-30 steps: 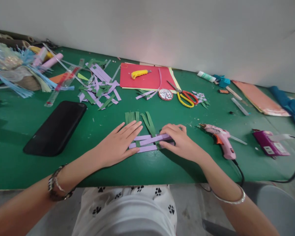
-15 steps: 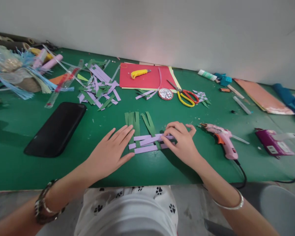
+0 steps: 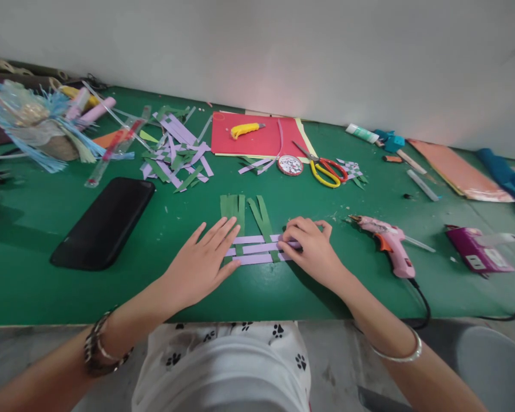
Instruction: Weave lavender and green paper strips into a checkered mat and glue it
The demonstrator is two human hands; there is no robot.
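Observation:
Before me on the green table lie purple paper strips (image 3: 257, 260), crossed over and under green paper strips (image 3: 230, 210). Two of the green strips (image 3: 262, 222) splay apart in a V at their far ends. My left hand (image 3: 197, 266) rests flat with fingers outstretched over the left ends of the weave. At the right side, my right hand (image 3: 312, 247) has its thumb and fingers closed on the end of a purple strip, near the rightmost green strips. The fingers partly cover that end.
A black phone-like slab (image 3: 105, 223) lies left, below a heap of paper strips (image 3: 178, 151). Behind the weave are red paper (image 3: 257, 143), a yellow cutter (image 3: 245, 130), a round tin-like disc (image 3: 290, 165) and scissors (image 3: 326, 173). A pink glue gun (image 3: 388, 243) with cord lies right.
The middle purple strip, slanted before, now lies nearly parallel with the others. My right hand has shifted slightly left and its fingers have drawn closer together. My left hand stays flat.

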